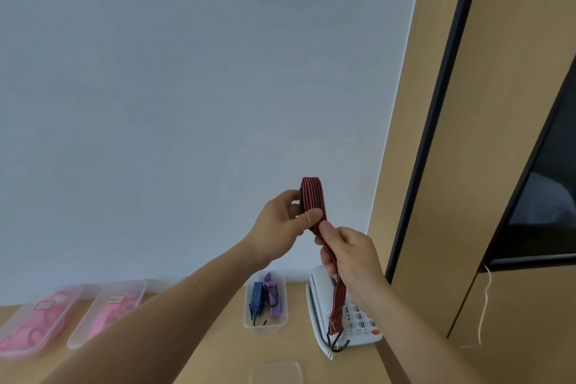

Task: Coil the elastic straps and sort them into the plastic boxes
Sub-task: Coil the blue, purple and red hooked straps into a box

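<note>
I hold a red and black striped elastic strap [314,196] up in front of the white wall. My left hand [280,224] pinches its folded upper loop between thumb and fingers. My right hand [346,254] grips the strap just below, and the loose end hangs down to a dark hook [338,346] over the telephone. A clear plastic box [249,318] on the table holds a coiled blue strap [257,298] and a coiled purple strap [272,296].
Two clear boxes [74,305] [140,290] with pink contents stand at the left of the wooden table. A white telephone [318,287] sits at the right, a clear lid [277,371] near the front edge. A wooden cabinet [514,134] rises on the right.
</note>
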`<state>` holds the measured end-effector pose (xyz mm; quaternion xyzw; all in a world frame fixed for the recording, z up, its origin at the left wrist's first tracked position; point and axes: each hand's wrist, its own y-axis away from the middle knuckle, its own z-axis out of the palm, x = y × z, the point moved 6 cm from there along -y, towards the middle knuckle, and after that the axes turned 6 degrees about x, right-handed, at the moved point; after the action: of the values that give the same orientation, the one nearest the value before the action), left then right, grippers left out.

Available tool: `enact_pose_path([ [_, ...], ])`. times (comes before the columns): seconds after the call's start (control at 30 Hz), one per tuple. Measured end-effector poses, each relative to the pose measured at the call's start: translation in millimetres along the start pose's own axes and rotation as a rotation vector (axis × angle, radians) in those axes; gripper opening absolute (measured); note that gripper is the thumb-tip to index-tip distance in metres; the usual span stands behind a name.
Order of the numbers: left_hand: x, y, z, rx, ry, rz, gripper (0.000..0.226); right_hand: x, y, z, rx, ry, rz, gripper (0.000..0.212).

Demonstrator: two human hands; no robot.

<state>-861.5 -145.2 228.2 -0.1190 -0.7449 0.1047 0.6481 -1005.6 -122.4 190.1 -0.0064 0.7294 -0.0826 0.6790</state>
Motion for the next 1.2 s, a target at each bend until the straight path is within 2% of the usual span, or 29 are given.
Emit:
enact_pose_path([
  [0.13, -2, -2, -1, 0.043, -0.185, 0.18, 0.047, 1, -1, -1, -0.015, -0.079, 0.025, 0.045],
  [0.27, -3, 5, -1, 0.101, -0.56, 0.504, 0.047, 0, -1, 1, -0.038, -0.167, 0.058, 0.064],
  [0.4, 0, 10, 1, 0.094, -0.612, 0.67, 0.055, 1, -3, 3, -0.063, -0.201, 0.087, 0.078],
  [0.53, 1, 11, 2, 0.074, -0.683, 0.789, 0.058, 3, -6, 3, -0.073, -0.218, 0.119, 0.07],
  [0.67, 4, 12, 9, 0.117, -0.815, 0.985, 0.051, 3, -5, 4, -0.079, -0.177, 0.086, 0.07],
  [0.73, 2, 11, 8, 0.099, -0.798, 1.011, 0.052, 2, -6, 4, -0.081, -0.193, 0.083, 0.071],
  [0.77, 1, 9, 6, 0.09, -0.733, 0.945, 0.054, 2, -6, 3, -0.083, -0.209, 0.074, 0.072],
  [0.8, 0, 4, 4, 0.088, -0.628, 0.801, 0.058, 1, -7, 2, -0.085, -0.224, 0.058, 0.073],
  [0.87, -12, -7, -1, 0.035, -0.281, 0.301, 0.06, -4, -7, 2, -0.093, -0.238, 0.012, 0.064],
  [0.9, -19, -9, 0, 0.002, -0.071, 0.043, 0.052, -6, -7, 2, -0.095, -0.231, -0.012, 0.055],
  [0.93, -24, -9, 4, -0.051, 0.107, -0.155, 0.039, -8, -8, 2, -0.093, -0.214, -0.036, 0.046],
  [0.97, -25, -7, 10, -0.131, 0.192, -0.273, 0.035, -8, -8, 2, -0.089, -0.188, -0.059, 0.041],
  [1.03, -19, 0, 19, -0.262, 0.217, -0.304, 0.044, -8, -9, 2, -0.087, -0.145, -0.096, 0.038],
  [1.07, -16, 2, 21, -0.273, 0.222, -0.281, 0.043, -7, -10, 2, -0.088, -0.135, -0.102, 0.038],
  [1.2, -14, -3, 16, -0.153, 0.153, -0.217, 0.038, 1, -10, 1, -0.109, -0.104, -0.038, 0.051],
])
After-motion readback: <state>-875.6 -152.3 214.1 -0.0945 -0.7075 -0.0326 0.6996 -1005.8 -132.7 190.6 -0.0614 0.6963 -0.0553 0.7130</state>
